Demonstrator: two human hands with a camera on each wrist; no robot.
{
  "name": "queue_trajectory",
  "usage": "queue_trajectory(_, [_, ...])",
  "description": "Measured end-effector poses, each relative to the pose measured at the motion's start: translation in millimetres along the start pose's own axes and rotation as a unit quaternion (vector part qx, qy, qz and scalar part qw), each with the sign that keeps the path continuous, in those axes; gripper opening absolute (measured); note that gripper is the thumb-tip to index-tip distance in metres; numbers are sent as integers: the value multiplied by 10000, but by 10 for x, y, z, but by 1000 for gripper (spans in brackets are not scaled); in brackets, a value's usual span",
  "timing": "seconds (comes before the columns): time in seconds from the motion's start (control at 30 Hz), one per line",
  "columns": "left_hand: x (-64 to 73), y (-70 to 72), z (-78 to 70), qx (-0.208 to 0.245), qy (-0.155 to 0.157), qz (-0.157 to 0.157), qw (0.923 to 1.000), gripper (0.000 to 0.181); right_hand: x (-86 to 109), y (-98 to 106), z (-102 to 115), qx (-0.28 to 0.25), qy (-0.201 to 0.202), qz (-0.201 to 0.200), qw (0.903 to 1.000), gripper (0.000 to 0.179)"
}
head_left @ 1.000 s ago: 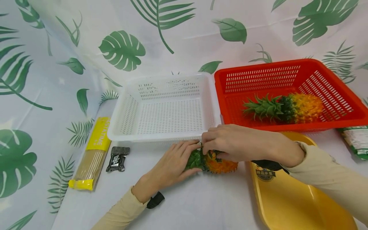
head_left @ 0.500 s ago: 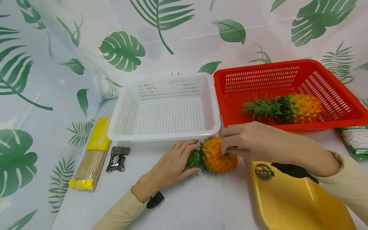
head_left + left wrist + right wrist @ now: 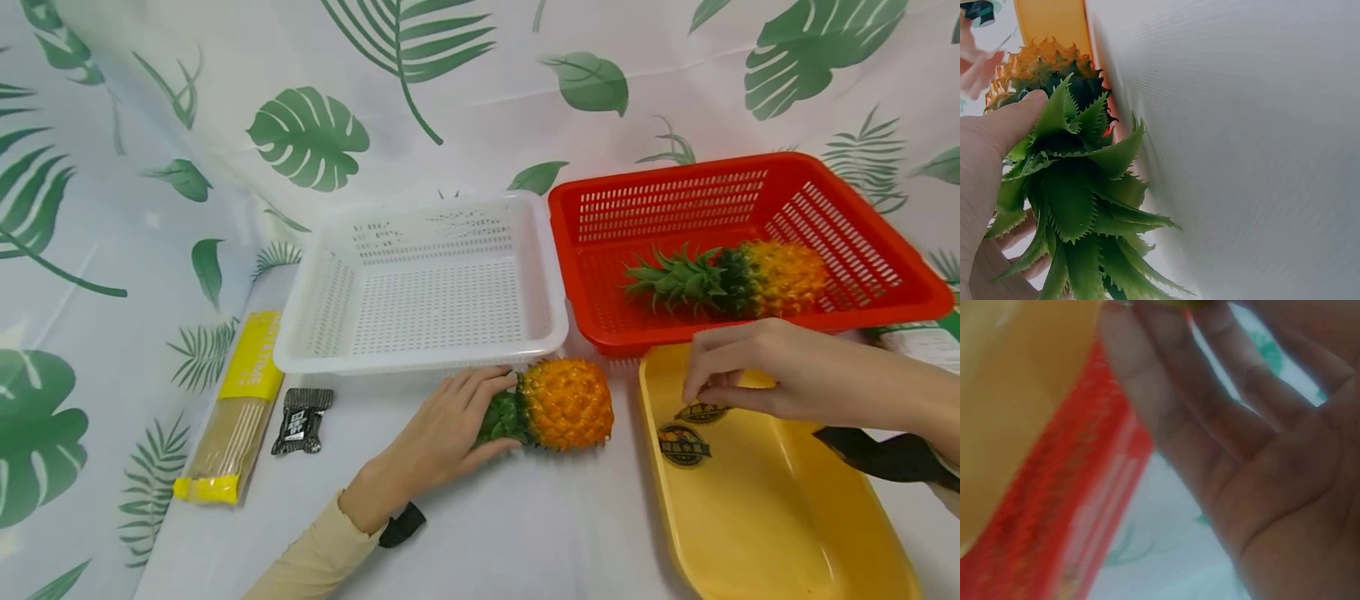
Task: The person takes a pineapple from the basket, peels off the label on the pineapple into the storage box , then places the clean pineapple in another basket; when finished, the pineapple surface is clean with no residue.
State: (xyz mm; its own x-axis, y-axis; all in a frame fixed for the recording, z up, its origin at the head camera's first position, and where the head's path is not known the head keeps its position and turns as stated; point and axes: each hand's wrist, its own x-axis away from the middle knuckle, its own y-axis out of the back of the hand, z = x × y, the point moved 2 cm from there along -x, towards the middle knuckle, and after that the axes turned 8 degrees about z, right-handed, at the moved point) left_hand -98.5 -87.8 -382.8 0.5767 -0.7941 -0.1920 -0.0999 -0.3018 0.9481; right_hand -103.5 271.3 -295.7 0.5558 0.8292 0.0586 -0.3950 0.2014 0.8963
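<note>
My left hand [image 3: 450,425] grips the green leafy crown of a small orange pineapple [image 3: 567,404], which lies on its side on the white cloth. In the left wrist view, the thumb presses near the base of the leaves [image 3: 1072,200], and the other fingers are partly hidden behind them. Above the yellow basin [image 3: 772,508], my right hand [image 3: 772,371] pinches a dark round fruit sticker [image 3: 702,413] between thumb and fingertips. A similar sticker [image 3: 682,444] is on the basin's inner side, just below it. The right wrist view is blurred.
A white perforated basket [image 3: 442,362] stands behind the pineapple. Beside it, a red basket [image 3: 600,250] holds another pineapple [image 3: 783,277]. On the left lie a yellow pasta packet [image 3: 236,408] and a small black wrapped snack [image 3: 302,421]. A green-and-white packet [image 3: 922,343] shows at far right.
My right hand has drawn back from the pineapple and moved right over the yellow basin, bringing the sticker from the fruit's side. My left hand has stayed on the crown.
</note>
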Motion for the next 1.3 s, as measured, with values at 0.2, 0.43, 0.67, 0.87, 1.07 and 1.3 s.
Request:
queue_trajectory(0.2, [13, -3, 4, 34, 51, -34, 10000, 70, 158, -139, -221, -487, -1086, 795, 9897, 28])
queue_trajectory(0.43, [9, -6, 6, 41, 31, -53, 10000, 70, 242, -267, -382, -724, -1245, 1057, 9839, 31])
queue_trajectory(0.67, [30, -13, 4, 111, 81, -89, 9999, 70, 180, -340, -447, -829, -1252, 1314, 9799, 32])
queue_trajectory(0.87, [15, -26, -14, 148, 48, -12, 9999, 70, 174, -439, -465, -739, -1341, 1269, 9800, 32])
queue_trajectory(1.07, [3, -22, -22, 136, 67, 11, 9999, 70, 189, -502, -515, -376, -1532, 1156, 9807, 35])
queue_trajectory(1.3, [3, -6, -26, 118, 93, 22, 9999, 71, 164, -504, -533, -141, -1434, 1055, 9839, 37])
